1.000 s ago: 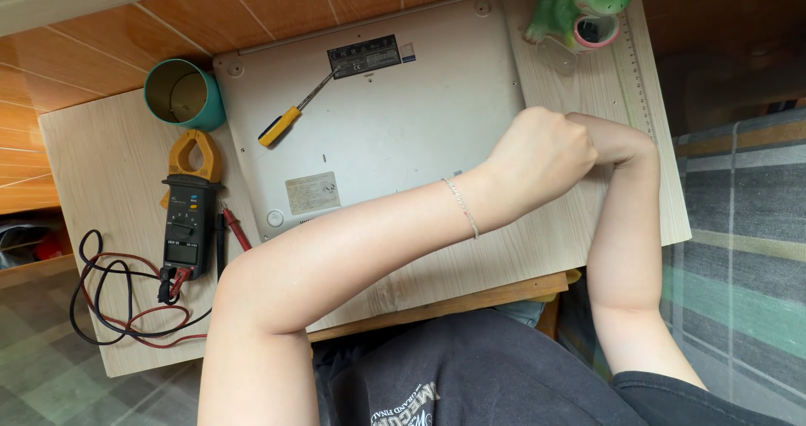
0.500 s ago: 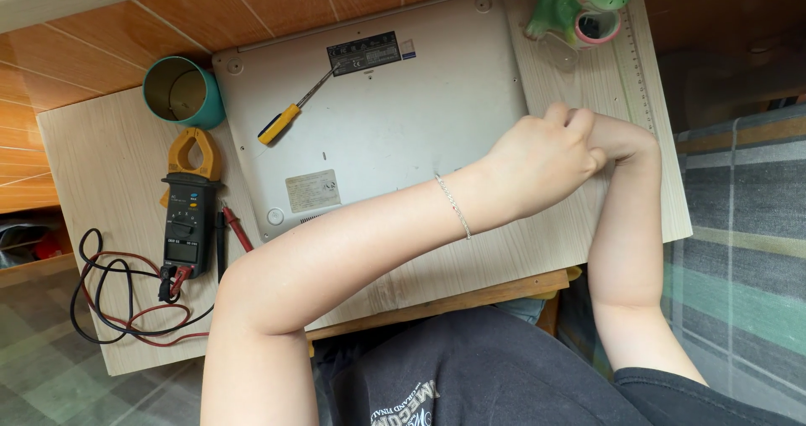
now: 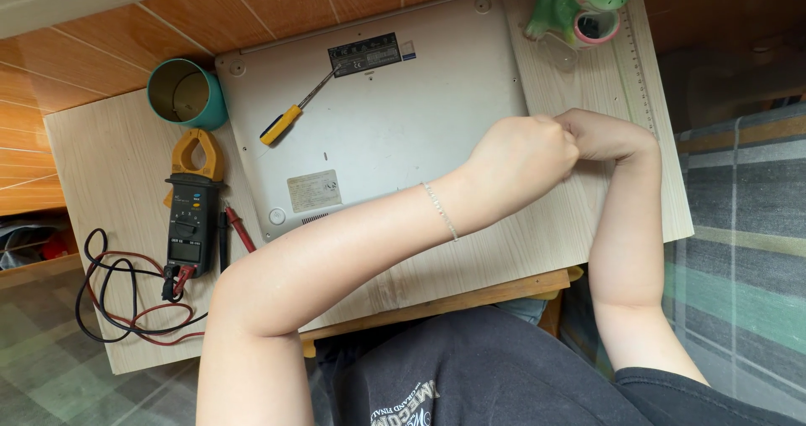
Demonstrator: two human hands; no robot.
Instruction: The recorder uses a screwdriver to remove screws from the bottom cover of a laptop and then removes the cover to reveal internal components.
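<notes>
- The teal cup [image 3: 186, 95] at the left looks empty.
- The gray laptop [image 3: 378, 124] lies bottom-up on the table [image 3: 109, 157], its cover on. The screwdriver [image 3: 295, 111] rests on it, unused.
- At its right corner, the left hand [image 3: 522, 159] and right hand [image 3: 606, 135] are curled together; I cannot tell what they hold.

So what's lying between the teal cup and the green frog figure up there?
In the head view, the upturned grey laptop fills the stretch between the teal cup and the green frog figure, with a yellow-handled screwdriver lying on it.
</notes>
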